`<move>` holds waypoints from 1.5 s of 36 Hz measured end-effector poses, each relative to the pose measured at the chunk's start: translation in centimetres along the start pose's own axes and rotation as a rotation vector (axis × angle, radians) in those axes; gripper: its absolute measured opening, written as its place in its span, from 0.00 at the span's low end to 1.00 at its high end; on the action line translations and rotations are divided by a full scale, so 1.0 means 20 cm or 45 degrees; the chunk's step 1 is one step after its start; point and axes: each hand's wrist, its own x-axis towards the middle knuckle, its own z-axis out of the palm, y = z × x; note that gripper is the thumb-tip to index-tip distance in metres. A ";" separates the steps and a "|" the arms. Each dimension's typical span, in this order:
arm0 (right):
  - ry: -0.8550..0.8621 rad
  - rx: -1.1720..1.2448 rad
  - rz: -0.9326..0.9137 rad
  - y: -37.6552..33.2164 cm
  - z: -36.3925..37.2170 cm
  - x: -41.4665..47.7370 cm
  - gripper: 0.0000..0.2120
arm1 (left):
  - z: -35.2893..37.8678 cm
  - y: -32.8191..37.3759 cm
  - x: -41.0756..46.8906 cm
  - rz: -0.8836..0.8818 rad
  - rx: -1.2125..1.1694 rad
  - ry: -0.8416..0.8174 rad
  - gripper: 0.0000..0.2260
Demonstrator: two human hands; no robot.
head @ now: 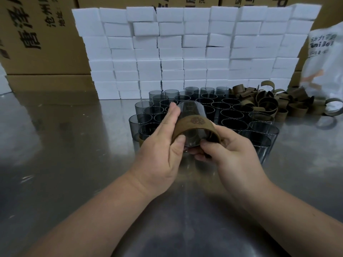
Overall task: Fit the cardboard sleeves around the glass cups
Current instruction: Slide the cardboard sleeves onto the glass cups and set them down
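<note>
While you've got both forearms out over the steel table [65, 145], your left hand [163, 145] is curled round the left side of the glass cup [191, 110], fingers running up the glass and thumb pressing the near edge of the cardboard sleeve [196, 123]. Your right hand [230, 154] is pinching the sleeve's right end between thumb and fingertips. The cup is held up off the table between your hands, tipped so its closed end points away from you, and the brown sleeve wraps the part nearest you, printed logo facing up. Just past your hands there's a tight cluster of smoky grey cups [228, 110] standing mouth-up, touching each other. Beyond your right hand, right beside that cluster, is a messy pile of loose sleeves [269, 102], some curled open. Further out on that side sits a white plastic bag [324, 62]. Behind it all there's a wall of stacked white blocks [185, 52], and brown cartons [46, 34] behind those.
</note>
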 end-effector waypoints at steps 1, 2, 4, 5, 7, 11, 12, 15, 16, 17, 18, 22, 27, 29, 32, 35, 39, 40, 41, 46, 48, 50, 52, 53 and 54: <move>-0.003 -0.014 -0.002 0.00 0.00 0.00 0.16 | 0.00 0.00 0.00 -0.011 -0.005 0.008 0.21; -0.001 -0.028 0.001 0.00 -0.01 0.01 0.17 | 0.00 0.00 0.00 -0.024 -0.010 0.015 0.20; -0.004 -0.047 0.006 0.00 -0.01 0.01 0.17 | -0.01 0.01 0.00 -0.034 -0.015 0.029 0.20; -0.007 -0.053 0.007 0.00 -0.01 0.01 0.18 | -0.01 0.01 0.01 -0.031 -0.014 0.034 0.20; -0.009 -0.068 0.009 0.00 -0.01 0.01 0.18 | -0.01 0.01 0.01 -0.019 -0.003 0.046 0.20; -0.004 -0.067 0.004 0.00 -0.01 0.01 0.17 | 0.00 0.00 0.01 0.001 -0.016 0.086 0.19; -0.001 -0.068 0.001 -0.01 -0.01 0.01 0.17 | 0.00 0.00 0.01 0.015 -0.014 0.101 0.19; 0.019 -0.051 0.006 0.00 -0.01 0.00 0.15 | 0.00 -0.01 0.01 0.022 -0.039 0.129 0.18; 0.024 -0.047 0.010 0.00 -0.01 0.01 0.14 | 0.00 -0.01 0.01 0.020 -0.050 0.138 0.18; 0.026 -0.046 0.014 0.00 -0.01 0.01 0.12 | 0.00 -0.01 0.01 0.015 -0.059 0.147 0.17; 0.027 -0.044 0.016 0.01 -0.01 0.01 0.11 | 0.00 -0.02 0.02 0.008 -0.073 0.154 0.16; 0.051 -0.019 0.027 0.01 0.00 0.01 0.09 | 0.00 -0.04 0.02 0.007 -0.114 0.198 0.14; 0.075 -0.015 0.045 0.02 0.00 0.01 0.07 | 0.01 -0.05 0.03 0.009 -0.123 0.255 0.12; 0.074 -0.007 0.049 0.02 0.00 0.01 0.07 | 0.01 -0.06 0.03 -0.004 -0.142 0.271 0.11; 0.074 -0.002 0.051 0.02 0.00 0.01 0.08 | 0.02 -0.07 0.03 -0.016 -0.178 0.279 0.11; 0.078 0.006 0.055 0.02 0.00 0.01 0.09 | 0.02 -0.07 0.03 -0.027 -0.229 0.286 0.11; 0.083 0.031 0.053 0.02 0.01 0.01 0.09 | 0.02 -0.08 0.03 -0.048 -0.189 0.306 0.10; 0.082 0.038 0.051 0.02 0.01 0.01 0.08 | 0.02 -0.08 0.03 -0.058 -0.201 0.311 0.10; 0.080 0.051 0.050 0.02 0.01 0.01 0.08 | 0.02 -0.08 0.03 -0.067 -0.220 0.317 0.10; 0.082 0.059 0.048 0.02 0.01 0.01 0.08 | 0.01 -0.07 0.03 -0.087 -0.204 0.346 0.09; 0.085 0.063 0.043 0.02 0.01 0.01 0.08 | 0.01 -0.07 0.03 -0.087 -0.165 0.354 0.09; 0.089 0.067 0.031 0.02 0.01 0.01 0.08 | 0.01 -0.07 0.03 -0.075 -0.167 0.371 0.09; 0.106 0.037 0.015 0.03 0.00 0.01 0.10 | 0.01 -0.07 0.03 -0.057 -0.204 0.379 0.09; 0.115 0.028 0.019 0.03 0.00 0.02 0.11 | 0.01 -0.07 0.03 -0.051 -0.211 0.384 0.09; 0.118 0.020 0.027 0.03 0.00 0.02 0.14 | 0.01 -0.07 0.03 -0.048 -0.206 0.392 0.09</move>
